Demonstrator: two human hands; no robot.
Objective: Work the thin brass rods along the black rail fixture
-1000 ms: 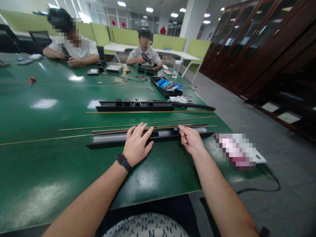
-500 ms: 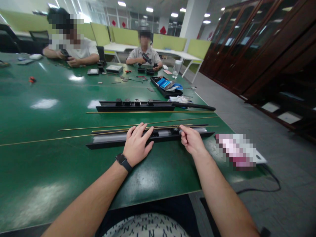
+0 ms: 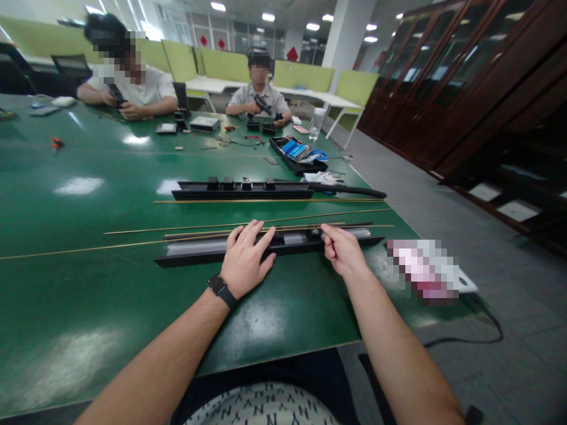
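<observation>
A long black track rail (image 3: 197, 258) with a pale inner channel lies across the green table in front of me. My left hand (image 3: 247, 257) rests over its middle, fingers spread, fingertips on thin brass-coloured rods (image 3: 195, 236) along the rail's far edge. To the right, my right hand (image 3: 343, 248) is closed, thumb and forefinger pinched beside a small black fitting (image 3: 313, 234) in the channel. What sits in that pinch is too small to make out; a brass rod runs right by the fingertips. Part of the rail is hidden under both hands.
Behind lies a second black rail (image 3: 241, 193) carrying several small black blocks. A black tray (image 3: 297, 162) with blue packets and white gloves (image 3: 323, 178) lie farther back. A white power strip-like object (image 3: 467, 284) with a cable is at the right edge. Two people sit across the table.
Both my hands stay almost exactly where they were on the rail. The person at far left shifts the head and the dark handheld object slightly.
</observation>
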